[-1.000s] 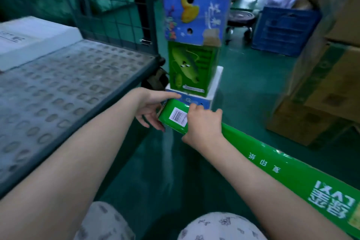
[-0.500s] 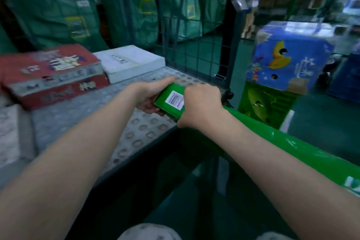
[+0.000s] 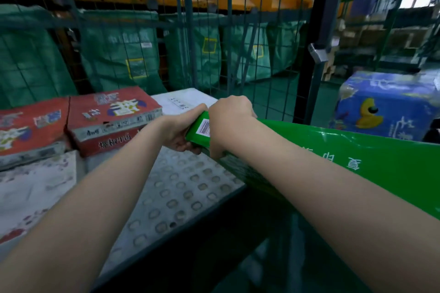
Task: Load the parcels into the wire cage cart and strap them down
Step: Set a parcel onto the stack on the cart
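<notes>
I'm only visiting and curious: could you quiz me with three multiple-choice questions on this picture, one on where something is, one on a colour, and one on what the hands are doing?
1. Where is the blue duck parcel?
A) on a high shelf
B) under the cart
C) outside the wire cage, on the right

2. What colour is the long box being carried?
A) green
B) white
C) red

3. How is it held?
A) by one hand only
B) by both hands at its far end
C) by neither hand

Answers: C, it sits beyond the cage's corner post; A, its glossy side is green; B, the left hand and the right hand both wrap the barcoded end.
</notes>
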The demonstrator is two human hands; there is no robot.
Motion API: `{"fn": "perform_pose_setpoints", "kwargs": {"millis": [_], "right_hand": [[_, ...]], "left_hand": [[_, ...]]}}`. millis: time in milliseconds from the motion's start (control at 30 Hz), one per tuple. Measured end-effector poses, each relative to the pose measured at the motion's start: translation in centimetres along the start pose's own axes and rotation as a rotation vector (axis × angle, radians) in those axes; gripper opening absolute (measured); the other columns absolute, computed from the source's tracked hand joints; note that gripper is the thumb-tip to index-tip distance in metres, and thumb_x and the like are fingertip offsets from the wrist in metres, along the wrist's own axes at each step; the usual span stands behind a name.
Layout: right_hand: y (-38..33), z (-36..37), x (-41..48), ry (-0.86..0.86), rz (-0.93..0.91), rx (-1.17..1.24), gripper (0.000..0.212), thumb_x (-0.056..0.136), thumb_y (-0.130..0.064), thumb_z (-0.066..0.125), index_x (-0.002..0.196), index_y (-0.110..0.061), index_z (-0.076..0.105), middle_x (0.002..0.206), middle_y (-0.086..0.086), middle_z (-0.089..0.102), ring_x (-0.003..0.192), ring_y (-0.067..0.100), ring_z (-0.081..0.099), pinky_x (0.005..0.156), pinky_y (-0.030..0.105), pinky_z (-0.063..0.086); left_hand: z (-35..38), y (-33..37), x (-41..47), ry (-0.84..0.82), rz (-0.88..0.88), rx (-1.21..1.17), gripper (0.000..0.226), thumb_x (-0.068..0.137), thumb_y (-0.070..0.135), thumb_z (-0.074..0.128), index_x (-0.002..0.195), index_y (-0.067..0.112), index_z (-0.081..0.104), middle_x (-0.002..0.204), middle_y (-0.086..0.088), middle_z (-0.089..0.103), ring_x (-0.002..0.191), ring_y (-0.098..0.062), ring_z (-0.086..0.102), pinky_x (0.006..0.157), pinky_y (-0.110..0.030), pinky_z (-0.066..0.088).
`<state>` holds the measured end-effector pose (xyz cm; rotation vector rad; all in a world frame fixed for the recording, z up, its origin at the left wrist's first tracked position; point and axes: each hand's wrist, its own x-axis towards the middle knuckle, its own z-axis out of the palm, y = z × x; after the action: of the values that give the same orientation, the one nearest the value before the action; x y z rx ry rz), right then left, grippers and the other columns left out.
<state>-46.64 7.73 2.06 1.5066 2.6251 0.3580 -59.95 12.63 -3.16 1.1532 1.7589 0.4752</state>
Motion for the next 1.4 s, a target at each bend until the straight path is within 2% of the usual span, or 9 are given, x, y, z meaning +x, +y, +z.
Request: {"fn": "perform_pose_setpoints", "kwargs": {"millis": [167, 300, 533, 933, 1067, 1100, 1167, 1267, 1400], "right_hand": [[-1.4, -3.0, 1.3, 0.111, -0.058, -0.020, 0.043, 0.092, -0.024, 0.053, 0.132, -0.009, 0.046, 0.111, 0.006, 0.052, 0.104, 0.025, 0.054, 0.069, 0.041, 0.047], [-4.1, -4.7, 2.1, 0.172, -0.122, -0.052, 0.047, 0.090, -0.025, 0.055, 0.133, -0.009, 0.044, 0.125, 0.005, 0.053, 0.112, 0.027, 0.055, 0.078, 0.042, 0.050], [-10.5, -4.9, 3.9, 0.257, -0.267, 0.053, 0.047, 0.085, -0.029, 0.065, 0.125, -0.014, 0.048, 0.120, 0.001, 0.055, 0.112, 0.022, 0.054, 0.091, 0.043, 0.051], [-18.0, -0.9, 7.9, 0.420, -0.372, 0.183, 0.067, 0.082, -0.022, 0.069, 0.136, -0.010, 0.031, 0.131, 0.012, 0.046, 0.120, 0.029, 0.046, 0.089, 0.040, 0.045], [-18.3, 3.3, 9.5, 0.428, -0.379, 0.179, 0.064, 0.083, -0.015, 0.065, 0.137, -0.013, 0.031, 0.129, 0.012, 0.047, 0.117, 0.031, 0.048, 0.087, 0.038, 0.044], [-18.3, 4.7, 9.7, 0.467, -0.364, 0.137, 0.065, 0.079, -0.017, 0.069, 0.135, -0.015, 0.036, 0.124, 0.012, 0.051, 0.113, 0.031, 0.052, 0.086, 0.039, 0.045], [-18.2, 8.0, 10.1, 0.517, -0.304, 0.064, 0.067, 0.072, -0.023, 0.074, 0.132, -0.019, 0.045, 0.117, 0.014, 0.057, 0.107, 0.032, 0.056, 0.088, 0.042, 0.045], [-17.9, 12.5, 10.5, 0.517, -0.333, 0.021, 0.067, 0.082, -0.023, 0.065, 0.141, -0.022, 0.035, 0.130, 0.021, 0.048, 0.119, 0.033, 0.046, 0.095, 0.041, 0.039], [-18.2, 15.0, 10.6, 0.303, -0.377, 0.021, 0.074, 0.094, -0.016, 0.049, 0.148, -0.028, 0.001, 0.147, 0.024, 0.018, 0.124, 0.037, 0.036, 0.093, 0.041, 0.037]], "left_hand": [[-3.6, 0.5, -2.5, 0.126, 0.041, -0.072, 0.094, 0.082, 0.080, 0.013, 0.036, 0.011, 0.057, 0.050, -0.011, 0.060, 0.029, -0.013, 0.047, 0.030, -0.013, 0.028], [-7.0, -0.9, -4.6, 0.259, 0.037, -0.074, 0.080, 0.084, 0.074, 0.020, 0.045, 0.012, 0.053, 0.050, -0.006, 0.058, 0.034, -0.013, 0.046, 0.037, -0.015, 0.026], [-12.6, -6.4, -6.9, 0.501, -0.023, -0.116, 0.062, 0.086, 0.063, 0.031, 0.051, 0.014, 0.047, 0.038, -0.001, 0.050, 0.024, -0.012, 0.040, 0.030, -0.009, 0.025], [-17.1, -14.7, -7.7, 0.725, -0.048, -0.330, 0.050, 0.087, 0.059, 0.033, 0.062, 0.018, 0.047, 0.052, 0.000, 0.049, 0.052, -0.016, 0.043, 0.051, -0.021, 0.031], [-14.9, -17.0, -5.3, 0.720, -0.026, -0.516, 0.065, 0.088, 0.067, 0.030, 0.081, 0.008, 0.057, 0.067, -0.007, 0.062, 0.055, -0.015, 0.060, 0.055, -0.016, 0.047], [-14.9, -19.0, -3.1, 0.713, -0.023, -0.527, 0.082, 0.079, 0.079, 0.034, 0.101, 0.004, 0.057, 0.084, -0.014, 0.068, 0.068, -0.019, 0.068, 0.066, -0.024, 0.056], [-13.9, -22.1, 0.8, 0.763, -0.077, -0.529, 0.102, 0.067, 0.088, 0.041, 0.134, 0.011, 0.039, 0.123, -0.018, 0.058, 0.103, -0.034, 0.062, 0.092, -0.046, 0.050], [-8.3, -21.6, -0.4, 0.844, -0.134, -0.421, 0.076, 0.092, 0.061, 0.026, 0.145, 0.006, 0.018, 0.140, -0.021, 0.041, 0.123, -0.036, 0.046, 0.103, -0.042, 0.039], [-6.1, -22.6, 0.3, 0.826, -0.211, -0.340, 0.072, 0.097, 0.053, 0.020, 0.148, 0.005, 0.008, 0.148, -0.020, 0.031, 0.126, -0.037, 0.042, 0.094, -0.035, 0.040]]}}
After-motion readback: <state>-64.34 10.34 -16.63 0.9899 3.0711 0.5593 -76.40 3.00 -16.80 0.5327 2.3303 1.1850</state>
